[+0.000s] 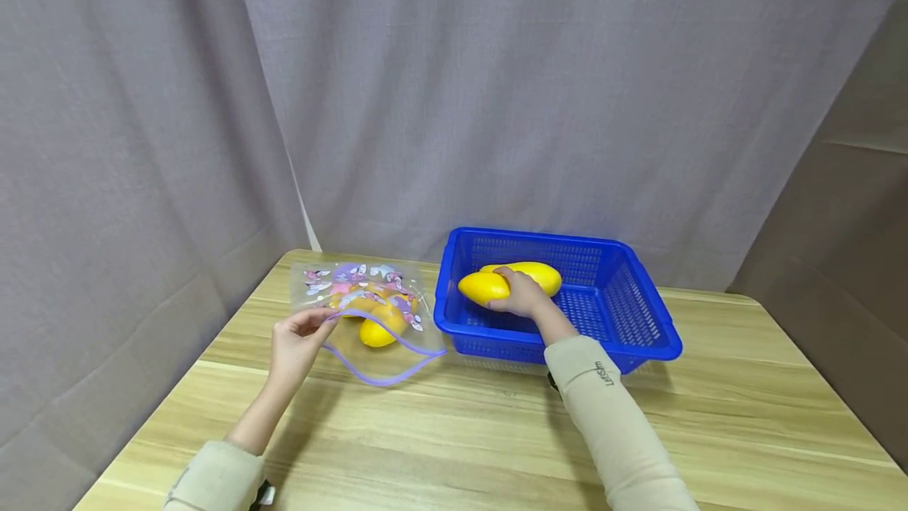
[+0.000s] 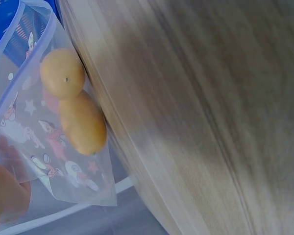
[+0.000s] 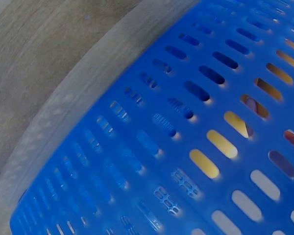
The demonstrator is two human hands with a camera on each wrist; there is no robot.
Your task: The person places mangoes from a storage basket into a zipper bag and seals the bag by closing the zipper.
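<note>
My left hand [image 1: 296, 343] pinches the purple-edged rim of a clear zip bag [image 1: 393, 378] between thumb and fingers, and its mouth gapes toward me. Yellow mangoes [image 1: 383, 328] lie inside the bag, behind printed cartoon figures; two mangoes [image 2: 83, 122] show plainly in the left wrist view. Inside the blue basket [image 1: 556, 238], my right hand [image 1: 523, 294] grips a smooth yellow mango [image 1: 482, 288] from above. Another yellow mango [image 1: 545, 277] lies just behind that hand, partly covered by it. The right wrist view is mostly filled by the slotted basket wall [image 3: 152, 117], with yellow showing through.
Both bag and basket stand on a wooden table [image 1: 426, 448], the basket to the right of the bag. Grey curtain [image 1: 496, 101] hangs close behind the table and along its left side. A brown panel [image 1: 837, 259] borders the right side.
</note>
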